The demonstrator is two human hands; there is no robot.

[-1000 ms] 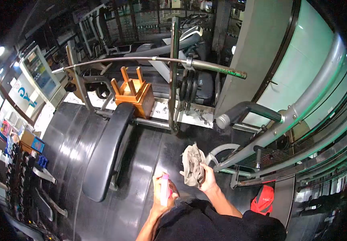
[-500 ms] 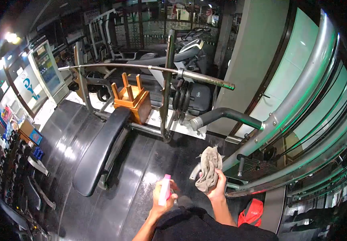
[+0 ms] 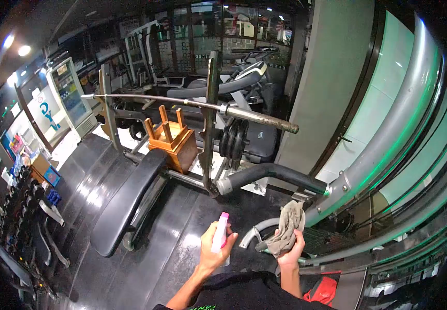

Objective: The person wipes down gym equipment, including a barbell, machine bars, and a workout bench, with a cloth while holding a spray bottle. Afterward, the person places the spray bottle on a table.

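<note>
Wrapped in my left hand (image 3: 210, 249) is a white and pink spray bottle (image 3: 220, 234), held upright with its pink tip pointing up and away. My right hand (image 3: 291, 253) grips a crumpled grey-beige cloth (image 3: 290, 226), which bunches above the fingers and hangs to the left. The two hands are apart in front of my dark shirt. Just beyond the cloth is a padded black arm (image 3: 280, 174) of a silver-framed machine. A curved grey tube (image 3: 257, 231) shows left of the cloth, close to it.
A black bench (image 3: 125, 206) stands ahead left, under a barbell (image 3: 182, 102) on a rack. Behind it are an upturned wooden stool (image 3: 174, 139) and weight plates (image 3: 234, 142). Dumbbells (image 3: 19, 222) line the far left. A red bag (image 3: 324, 290) lies at my right.
The view has shifted a little. My right hand with the cloth has moved right, nearer the machine frame. My left hand, still holding the bottle, has shifted slightly right and up.
</note>
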